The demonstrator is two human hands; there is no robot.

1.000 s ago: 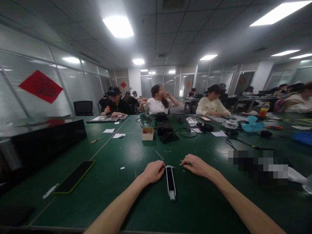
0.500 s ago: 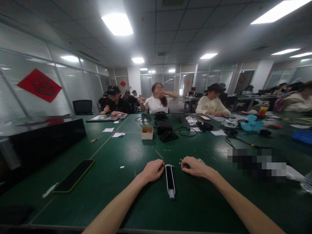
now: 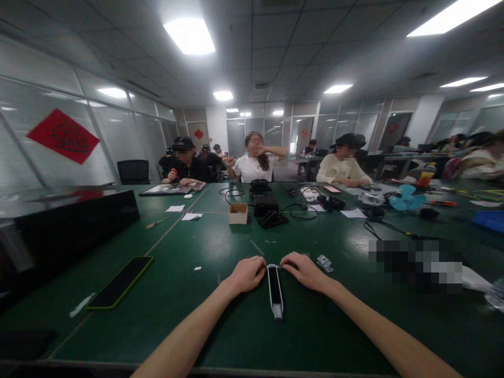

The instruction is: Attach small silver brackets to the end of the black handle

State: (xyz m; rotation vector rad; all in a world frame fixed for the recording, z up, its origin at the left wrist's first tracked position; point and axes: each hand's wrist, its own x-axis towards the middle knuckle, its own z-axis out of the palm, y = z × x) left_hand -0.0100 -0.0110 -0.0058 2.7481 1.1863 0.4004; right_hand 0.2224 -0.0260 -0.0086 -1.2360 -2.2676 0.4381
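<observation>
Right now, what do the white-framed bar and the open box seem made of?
White-framed bar: perhaps smooth plastic, from its even, pale rim, though painted metal is possible.
Open box: probably matte cardboard, from its dull beige walls; thin wood is possible.

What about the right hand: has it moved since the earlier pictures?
Yes. Judged against the small open box, the right hand has moved left, and its fingertips are now by the white-framed device.

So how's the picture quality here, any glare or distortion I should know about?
Head view: ceiling lights blown out with haze, pale glare on the green table, wide-angle stretching toward the edges; hands readable, fingertip detail too small.
</observation>
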